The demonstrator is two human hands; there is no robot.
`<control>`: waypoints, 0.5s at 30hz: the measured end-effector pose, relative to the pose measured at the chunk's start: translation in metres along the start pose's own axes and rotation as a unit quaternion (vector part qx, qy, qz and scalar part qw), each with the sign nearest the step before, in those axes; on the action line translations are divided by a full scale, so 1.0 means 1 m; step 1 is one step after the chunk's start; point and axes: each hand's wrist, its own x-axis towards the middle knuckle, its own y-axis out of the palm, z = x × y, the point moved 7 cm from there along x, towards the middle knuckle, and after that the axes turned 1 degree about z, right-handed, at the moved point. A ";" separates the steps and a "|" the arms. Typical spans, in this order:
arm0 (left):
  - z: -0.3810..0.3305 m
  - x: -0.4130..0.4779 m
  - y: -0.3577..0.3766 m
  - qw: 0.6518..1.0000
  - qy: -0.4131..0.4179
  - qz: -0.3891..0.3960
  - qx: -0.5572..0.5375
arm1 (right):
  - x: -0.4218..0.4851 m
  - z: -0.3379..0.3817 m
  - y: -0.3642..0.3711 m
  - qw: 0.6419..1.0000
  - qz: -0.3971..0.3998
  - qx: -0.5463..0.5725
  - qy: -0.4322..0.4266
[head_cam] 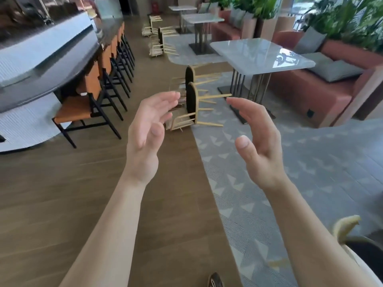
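My left hand (148, 131) and my right hand (257, 137) are raised in front of me, palms facing each other, fingers straight and relaxed, holding nothing. Beyond them two light wooden chairs with dark seats (192, 100) lie tipped on their sides on the floor, where the wood floor meets the grey carpet. The hands are apart from the chairs. My left fingertips overlap the chairs' backs in the picture.
A marble-topped table (257, 52) stands right of the fallen chairs, a red sofa (310, 90) behind it. More tipped chairs (161, 42) lie farther back. A curved bar counter (41, 65) with orange stools (87, 108) lines the left. A chair part (348, 224) at bottom right.
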 end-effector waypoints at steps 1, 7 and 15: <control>0.012 0.017 -0.007 1.000 -0.001 -0.007 0.010 | 0.018 -0.017 0.008 1.000 0.007 0.012 0.000; 0.083 0.098 -0.065 0.998 -0.009 -0.051 0.045 | 0.120 -0.108 0.073 0.996 0.054 0.068 -0.007; 0.218 0.187 -0.172 0.995 -0.024 -0.080 0.052 | 0.232 -0.237 0.189 0.992 0.103 0.079 0.001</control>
